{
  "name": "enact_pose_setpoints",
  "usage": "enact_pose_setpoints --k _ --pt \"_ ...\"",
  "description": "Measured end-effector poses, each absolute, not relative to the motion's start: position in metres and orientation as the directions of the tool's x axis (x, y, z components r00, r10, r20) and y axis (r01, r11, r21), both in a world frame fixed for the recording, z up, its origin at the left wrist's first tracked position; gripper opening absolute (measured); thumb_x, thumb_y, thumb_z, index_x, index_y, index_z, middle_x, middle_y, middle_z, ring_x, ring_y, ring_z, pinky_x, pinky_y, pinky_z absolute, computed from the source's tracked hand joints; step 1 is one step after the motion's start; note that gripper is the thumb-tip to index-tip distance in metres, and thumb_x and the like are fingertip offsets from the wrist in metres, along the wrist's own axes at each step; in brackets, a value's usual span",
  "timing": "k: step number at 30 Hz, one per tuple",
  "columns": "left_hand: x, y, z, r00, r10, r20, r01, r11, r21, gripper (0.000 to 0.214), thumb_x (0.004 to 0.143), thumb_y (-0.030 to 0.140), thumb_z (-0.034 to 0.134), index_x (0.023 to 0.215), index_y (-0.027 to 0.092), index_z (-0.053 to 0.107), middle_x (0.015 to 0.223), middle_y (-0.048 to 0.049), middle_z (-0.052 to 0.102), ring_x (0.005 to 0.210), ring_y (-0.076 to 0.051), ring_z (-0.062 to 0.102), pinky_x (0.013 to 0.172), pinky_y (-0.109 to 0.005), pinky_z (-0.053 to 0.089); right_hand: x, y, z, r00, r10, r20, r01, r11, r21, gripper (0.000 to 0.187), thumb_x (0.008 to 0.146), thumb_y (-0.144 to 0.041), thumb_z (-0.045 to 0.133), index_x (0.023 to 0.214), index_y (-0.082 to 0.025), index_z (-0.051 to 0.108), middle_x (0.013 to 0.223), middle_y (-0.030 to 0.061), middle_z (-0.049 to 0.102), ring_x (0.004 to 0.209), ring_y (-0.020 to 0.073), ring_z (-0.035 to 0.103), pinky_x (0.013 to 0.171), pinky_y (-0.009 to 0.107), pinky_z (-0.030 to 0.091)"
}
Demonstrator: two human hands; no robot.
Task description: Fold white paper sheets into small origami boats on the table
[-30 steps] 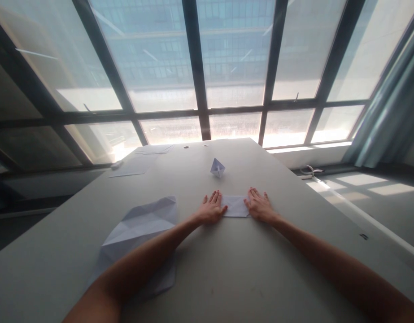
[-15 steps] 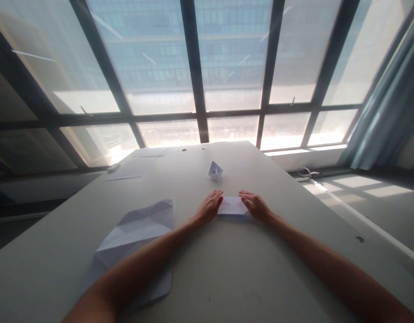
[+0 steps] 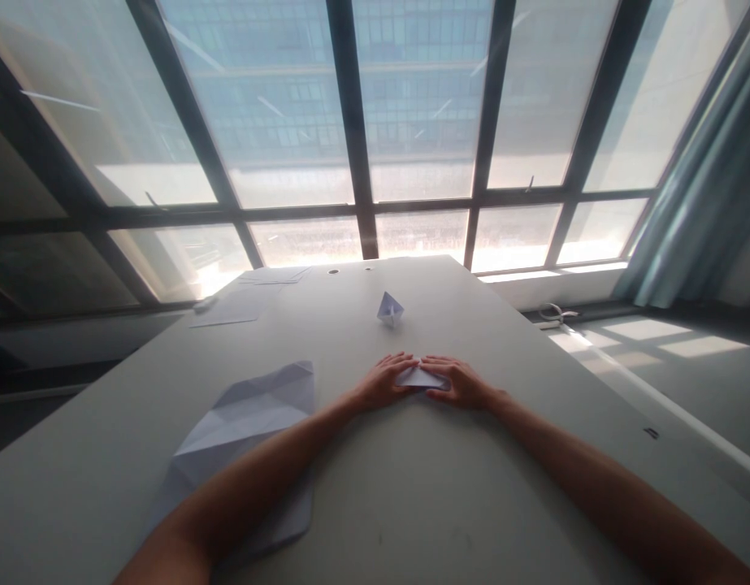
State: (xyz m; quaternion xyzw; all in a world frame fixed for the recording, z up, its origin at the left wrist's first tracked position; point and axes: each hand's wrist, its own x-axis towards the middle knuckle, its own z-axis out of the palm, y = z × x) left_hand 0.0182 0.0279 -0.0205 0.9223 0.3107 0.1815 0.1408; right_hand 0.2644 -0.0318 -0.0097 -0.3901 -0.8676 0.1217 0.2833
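I am facing a bank of windows [image 3: 423, 89], where dark frames [image 3: 353, 122] are crossing and a bluish building [image 3: 270, 73] is showing through. A white table [image 3: 411, 496] is stretching from me toward them. On my right, a blue-grey curtain [image 3: 685, 219] is hanging, and sunlight [image 3: 646, 327] is lying in bright patches across the grey floor [image 3: 697, 390].

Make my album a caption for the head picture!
Left hand and right hand hold folded paper, a paper boat beyond.

Just beyond the left hand [image 3: 385, 382] and right hand [image 3: 464, 383], a small folded paper figure [image 3: 390, 309] stands in the way. A hand could pass either side of it over the table [image 3: 460, 313]; nearer, a creased sheet [image 3: 246, 410] and the left forearm [image 3: 258, 467] obstruct the left.
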Motion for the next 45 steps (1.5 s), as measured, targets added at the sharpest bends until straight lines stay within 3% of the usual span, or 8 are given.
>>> enact_pose_setpoints --k 7,12,20,24,29,36,41,45 --pt "0.019 0.030 -0.021 0.655 0.675 0.340 0.498 -0.724 0.478 0.049 0.089 0.043 0.064 0.134 0.023 0.059 0.138 -0.0082 0.060 0.130 -0.027 0.054 0.112 -0.042 0.040 0.263 -0.035 -0.010 -0.452 0.771 0.449 0.592 0.636 -0.496 0.047 0.085 -0.026 0.061 0.132 -0.025 0.064 0.133 0.0069 0.064 0.124 0.0257 0.059 0.107 0.042 0.044" --pt "0.021 0.026 -0.011 0.406 0.730 0.550 0.562 -0.674 0.480 0.048 0.094 0.035 0.055 0.139 0.021 0.048 0.137 -0.0098 0.057 0.127 -0.025 0.053 0.109 -0.042 0.042 0.260 -0.032 -0.013 -0.295 0.819 0.493 0.585 0.563 -0.584 0.030 0.095 -0.031 0.048 0.102 -0.023 0.076 0.096 0.0051 0.077 0.088 0.0232 0.071 0.083 0.034 0.053" --pt "0.027 0.009 -0.007 0.472 0.669 0.573 0.643 -0.707 0.295 0.037 0.092 0.024 0.052 0.128 0.022 0.057 0.123 -0.0112 0.058 0.118 -0.028 0.052 0.105 -0.046 0.041 0.265 -0.008 -0.030 0.180 0.850 0.495 0.512 0.349 -0.785 0.030 0.088 -0.037 0.049 0.068 -0.019 0.062 0.059 0.0002 0.059 0.057 0.0160 0.050 0.054 0.025 0.041" --pt "0.032 0.003 -0.012 0.699 0.619 0.357 0.559 -0.785 0.266 0.047 0.095 0.027 0.050 0.142 0.026 0.051 0.144 -0.0086 0.051 0.132 -0.029 0.047 0.111 -0.045 0.037 0.271 0.001 -0.033 0.263 0.853 0.451 0.461 0.299 -0.836 0.020 0.080 -0.031 0.052 0.083 -0.017 0.067 0.077 0.0068 0.070 0.068 0.0210 0.061 0.064 0.031 0.049" --pt "0.031 0.008 -0.015 0.786 0.594 0.170 0.538 -0.794 0.285 0.050 0.097 0.030 0.045 0.147 0.029 0.046 0.157 -0.0043 0.038 0.146 -0.029 0.031 0.120 -0.048 0.022 0.277 0.002 -0.039 0.343 0.829 0.441 0.603 0.165 -0.781 0.049 0.076 -0.020 0.055 0.124 -0.014 0.061 0.109 0.0140 0.070 0.094 0.0264 0.065 0.082 0.037 0.053" --pt "0.031 0.010 -0.012 0.772 0.616 0.156 0.549 -0.770 0.326 0.043 0.094 0.030 0.050 0.136 0.029 0.057 0.154 -0.0017 0.043 0.145 -0.023 0.034 0.121 -0.046 0.021 0.282 -0.012 -0.029 0.025 0.834 0.551 0.923 0.192 -0.333 0.042 0.079 -0.003 0.053 0.115 -0.017 0.070 0.132 0.0135 0.061 0.122 0.0293 0.053 0.100 0.044 0.045" --pt "0.032 0.015 -0.013 0.653 0.704 0.279 0.575 -0.701 0.421 0.025 0.095 0.035 0.048 0.090 0.025 0.071 0.124 -0.0015 0.069 0.122 -0.022 0.059 0.116 -0.042 0.032 0.268 -0.017 -0.025 -0.419 0.781 0.462 0.757 0.582 -0.297 0.032 0.088 -0.011 0.054 0.112 -0.021 0.073 0.129 0.0093 0.066 0.126 0.0239 0.054 0.108 0.041 0.041" --pt "0.031 0.016 -0.015 0.625 0.708 0.330 0.585 -0.704 0.402 0.020 0.092 0.031 0.050 0.097 0.023 0.068 0.114 -0.0051 0.071 0.106 -0.021 0.066 0.103 -0.034 0.046 0.261 -0.019 -0.030 -0.552 0.724 0.413 0.644 0.685 -0.341 0.036 0.094 -0.026 0.055 0.127 -0.021 0.066 0.138 0.0116 0.060 0.134 0.0249 0.049 0.112 0.043 0.038"
